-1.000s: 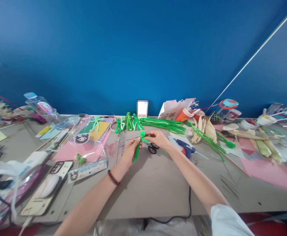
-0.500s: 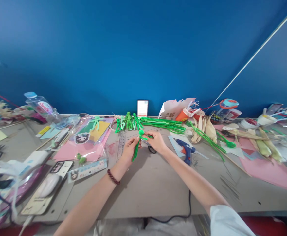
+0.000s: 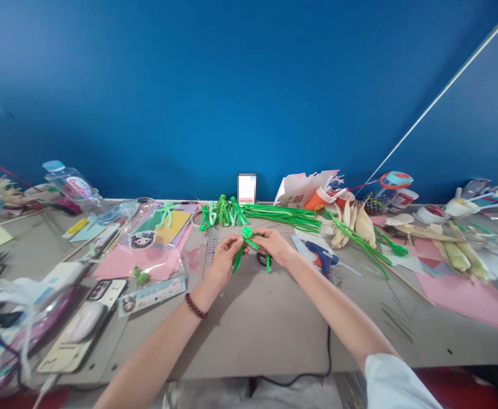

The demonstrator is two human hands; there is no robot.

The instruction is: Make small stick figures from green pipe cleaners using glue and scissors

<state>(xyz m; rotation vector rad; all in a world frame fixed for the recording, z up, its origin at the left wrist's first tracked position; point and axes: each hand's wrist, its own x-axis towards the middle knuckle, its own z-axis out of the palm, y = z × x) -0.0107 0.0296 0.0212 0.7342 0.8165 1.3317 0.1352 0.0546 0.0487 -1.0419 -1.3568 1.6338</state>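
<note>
Both hands hold a small figure of green pipe cleaners (image 3: 247, 232) with a round coiled top, above the middle of the table. My left hand (image 3: 226, 258) pinches the strands on its left side, whose ends hang below the fingers. With thumb and fingers closed, my right hand (image 3: 276, 247) grips a strand on the other side, and its end dangles under the hand. Behind them stand several finished-looking green pipe-cleaner figures (image 3: 223, 211), beside a bundle of long green pipe cleaners (image 3: 285, 216). Black-handled scissors (image 3: 264, 259) lie partly hidden under my right hand.
A blue glue gun (image 3: 326, 258) lies right of my hands, its cord running off the front edge. Left are a ruler (image 3: 210, 247), a plastic bag with coloured paper (image 3: 146, 255) and a phone (image 3: 80, 329). Paper cups (image 3: 317, 199) and dried husks (image 3: 363, 224) stand at the back right.
The pipe-cleaner strands have been spread apart: one side has swung right and down with my right hand, where earlier they hung together at my left hand.
</note>
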